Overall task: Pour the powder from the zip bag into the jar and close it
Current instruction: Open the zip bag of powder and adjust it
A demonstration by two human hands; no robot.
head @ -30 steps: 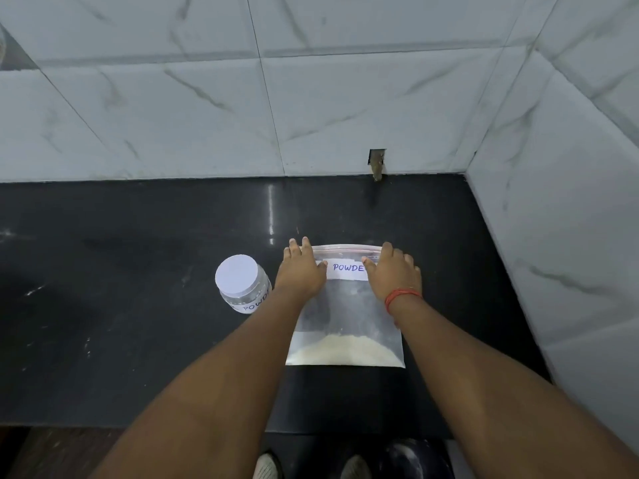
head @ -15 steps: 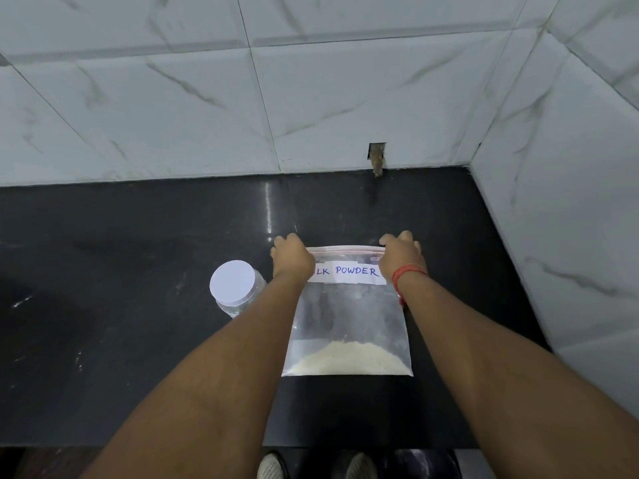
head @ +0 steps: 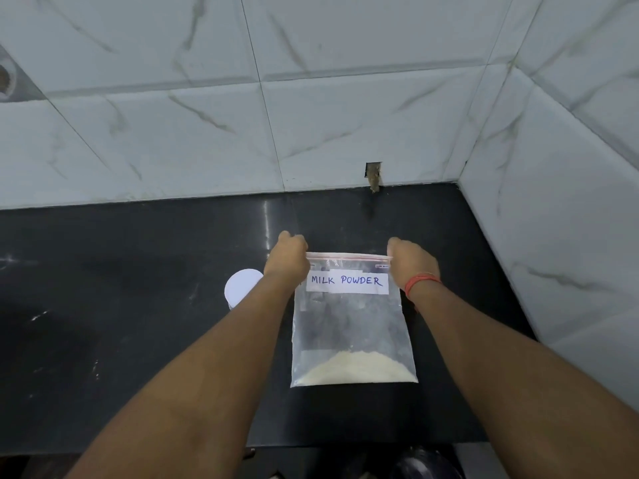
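A clear zip bag (head: 351, 326) with a white "MILK POWDER" label hangs upright above the black counter (head: 138, 305). Pale powder (head: 356, 369) lies heaped in its bottom. My left hand (head: 288, 255) pinches the bag's top left corner and my right hand (head: 411, 262), with a red thread at the wrist, pinches the top right corner. The red zip strip is stretched straight between them. The jar's white lid (head: 242, 288) shows just left of my left forearm, which hides the rest of the jar.
White marble-look tiled walls close the counter at the back and on the right (head: 553, 236). A small hole in the wall (head: 373, 172) sits just above the counter's back edge. The counter's front edge runs below the bag.
My hands slid outward from the label to the bag's top corners and lifted it upright. The whole label now shows. My left forearm now covers most of the jar.
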